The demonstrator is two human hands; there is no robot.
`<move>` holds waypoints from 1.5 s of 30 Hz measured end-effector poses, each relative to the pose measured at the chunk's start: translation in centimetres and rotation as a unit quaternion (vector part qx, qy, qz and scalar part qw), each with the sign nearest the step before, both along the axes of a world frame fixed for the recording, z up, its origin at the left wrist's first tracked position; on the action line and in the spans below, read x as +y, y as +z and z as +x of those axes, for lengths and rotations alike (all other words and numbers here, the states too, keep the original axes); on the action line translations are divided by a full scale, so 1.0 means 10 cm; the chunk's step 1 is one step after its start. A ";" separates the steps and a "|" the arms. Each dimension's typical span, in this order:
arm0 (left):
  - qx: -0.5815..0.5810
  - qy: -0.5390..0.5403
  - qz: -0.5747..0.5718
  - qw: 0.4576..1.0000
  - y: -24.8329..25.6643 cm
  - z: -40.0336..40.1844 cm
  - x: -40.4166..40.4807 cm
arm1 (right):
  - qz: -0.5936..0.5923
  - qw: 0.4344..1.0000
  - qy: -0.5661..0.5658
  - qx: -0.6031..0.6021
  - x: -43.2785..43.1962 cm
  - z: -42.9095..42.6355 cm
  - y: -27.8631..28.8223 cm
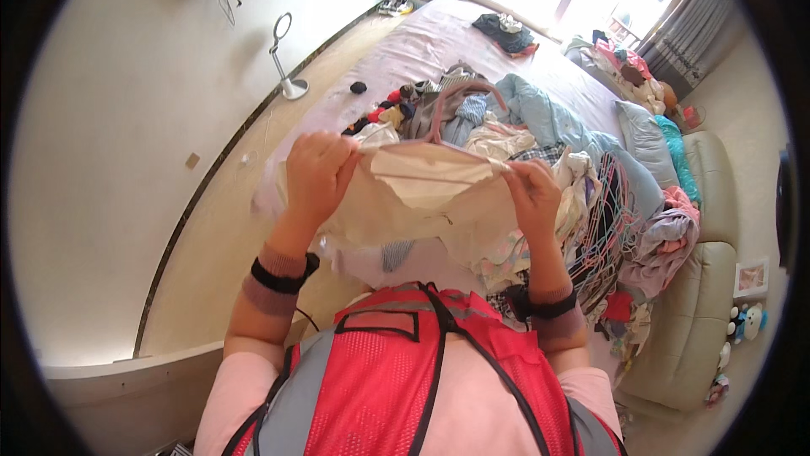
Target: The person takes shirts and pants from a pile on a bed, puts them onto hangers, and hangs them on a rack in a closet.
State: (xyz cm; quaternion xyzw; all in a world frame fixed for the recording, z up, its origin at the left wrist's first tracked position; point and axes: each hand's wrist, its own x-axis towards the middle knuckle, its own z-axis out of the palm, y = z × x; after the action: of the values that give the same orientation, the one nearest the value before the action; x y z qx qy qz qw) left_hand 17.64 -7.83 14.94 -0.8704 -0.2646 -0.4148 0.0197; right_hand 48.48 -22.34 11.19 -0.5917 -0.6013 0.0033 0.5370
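Observation:
A cream-coloured garment (405, 222) of thin fabric hangs stretched between my two hands. Inside its neckline sits a pinkish-brown clothes hanger (436, 114), its large hook rising above the collar. My left hand (321, 171) pinches the garment at its left shoulder. On the other shoulder, my right hand (535, 187) grips the cloth near the hanger's end. Folds of cloth hide the hanger's tips. Below and beyond the garment, a heap of mixed clothes (500, 136) covers part of the bed.
The bed (405, 45) bears a light blue quilt (544, 108), a bundle of thin hangers (604, 222) and dark clothes (503, 32) at its far end. Along the right stands a padded beige headboard (677, 323). A ring-topped stand (291, 86) is on the floor by the left wall.

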 end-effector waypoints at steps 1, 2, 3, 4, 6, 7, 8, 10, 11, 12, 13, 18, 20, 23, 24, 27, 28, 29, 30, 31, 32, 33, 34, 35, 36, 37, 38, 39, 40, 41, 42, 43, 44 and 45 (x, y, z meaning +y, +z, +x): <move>0.002 0.003 -0.006 1.000 0.00 0.00 0.02 | -0.006 1.000 0.003 0.002 0.03 -0.05 0.02; -0.019 -0.008 0.001 1.000 0.00 0.01 0.06 | -0.003 0.999 -0.005 0.032 0.05 -0.10 0.03; -0.045 -0.022 0.016 0.999 0.02 0.04 0.11 | 0.008 0.998 -0.017 0.056 0.10 -0.11 0.07; 0.000 -0.012 0.011 1.000 0.02 -0.01 0.17 | 0.022 0.998 -0.034 0.041 0.14 -0.09 0.08; -0.061 0.035 0.045 0.997 -0.06 -0.04 0.29 | 0.041 0.998 -0.049 0.016 0.25 -0.04 0.21; -0.118 0.083 0.079 0.986 -0.13 -0.08 0.36 | 0.061 0.996 -0.063 -0.007 0.30 -0.04 0.31; -0.138 0.084 -0.014 0.987 -0.42 -0.29 0.54 | 0.028 0.998 -0.055 0.033 0.33 -0.04 0.41; -0.240 0.049 -0.149 0.958 -0.79 -0.46 0.62 | 0.044 0.998 -0.043 0.023 0.42 -0.08 0.62; -0.332 0.009 -0.281 0.900 -0.97 -0.51 0.63 | 0.059 0.998 -0.032 0.016 0.49 -0.10 0.70; -0.335 0.009 -0.281 0.899 -1.15 -0.59 0.62 | 0.066 0.997 -0.018 0.021 0.57 -0.13 0.75; -0.331 -0.021 -0.345 0.878 -1.34 -0.64 0.61 | 0.066 0.997 -0.019 0.016 0.61 -0.18 0.83; -0.351 -0.100 -0.446 0.817 -1.84 -0.58 0.60 | 0.075 0.997 0.015 -0.015 0.92 -0.55 1.17; -0.293 -0.083 -0.481 0.822 -1.85 -0.48 0.54 | 0.074 0.997 0.028 -0.010 1.04 -0.68 1.26; -0.253 -0.080 -0.388 0.883 -2.20 -0.43 0.62 | 0.088 0.993 0.075 0.014 1.27 -1.10 1.43; -0.236 -0.084 -0.359 0.899 -2.23 -0.36 0.60 | 0.097 0.991 0.084 0.025 1.33 -1.19 1.47; -0.220 -0.068 -0.341 0.911 -2.09 -0.16 0.39 | 0.115 0.989 0.091 0.011 1.49 -1.45 1.54; -0.190 -0.016 -0.289 0.938 -2.10 -0.15 0.38 | 0.118 0.988 0.097 0.005 1.55 -1.55 1.56; -0.158 0.037 -0.236 0.958 -2.11 -0.13 0.37 | 0.118 0.987 0.106 0.005 1.59 -1.64 1.58; -0.161 0.040 -0.237 0.957 -2.08 -0.06 0.36 | 0.114 0.988 0.108 0.005 1.63 -1.69 1.58; -0.226 -0.003 -0.265 0.937 -2.03 -0.01 0.36 | 0.110 0.988 0.111 0.007 1.65 -1.74 1.58; -0.290 -0.047 -0.290 0.911 -1.98 0.05 0.36 | 0.109 0.987 0.114 0.006 1.67 -1.77 1.57; -0.292 -0.040 -0.287 0.911 -2.01 0.05 0.37 | 0.112 0.986 0.124 0.013 1.69 -1.84 1.58; -0.287 0.006 -0.284 0.915 -2.06 0.05 0.40 | 0.116 0.984 0.133 0.020 1.70 -1.90 1.60; -0.281 0.052 -0.280 0.917 -2.10 0.06 0.43 | 0.117 0.983 0.139 0.020 1.71 -1.95 1.62; -0.283 0.050 -0.281 0.916 -2.06 0.18 0.44 | 0.117 0.984 0.131 0.014 1.72 -1.94 1.62; -0.321 0.140 -0.244 0.904 -1.99 0.29 0.44 | 0.118 0.985 0.123 0.010 1.72 -1.92 1.62; -0.338 0.183 -0.225 0.895 -1.91 0.32 0.48 | 0.117 0.986 0.121 0.007 1.71 -1.89 1.62; -0.356 0.225 -0.207 0.883 -1.85 0.35 0.53 | 0.107 0.988 0.111 0.009 1.68 -1.86 1.64; -0.373 0.223 -0.207 0.877 -1.80 0.24 0.67 | 0.098 0.989 0.106 0.014 1.67 -1.85 1.65; -0.377 0.221 -0.205 0.876 -1.76 0.10 0.79 | 0.099 0.989 0.108 0.015 1.70 -1.83 1.65; -0.382 0.218 -0.205 0.874 -1.72 -0.04 0.91 | 0.090 0.987 0.119 0.063 1.73 -1.80 1.63; -0.374 0.212 -0.207 0.879 -1.68 -0.16 0.99 | 0.080 0.983 0.124 0.111 1.76 -1.72 1.61; -0.373 0.208 -0.209 0.880 -1.65 -0.23 1.06 | 0.064 0.981 0.126 0.133 1.80 -1.64 1.57; -0.370 0.220 -0.187 0.883 -1.58 -0.29 1.12 | 0.066 0.981 0.122 0.134 1.86 -1.55 1.51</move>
State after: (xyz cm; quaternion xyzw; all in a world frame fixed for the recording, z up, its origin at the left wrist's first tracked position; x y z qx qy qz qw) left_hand 14.69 3.36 -0.85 -0.5607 -0.5098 -0.6344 -0.1522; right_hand 33.00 -3.76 26.27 -0.4716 -0.5902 0.1082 0.6462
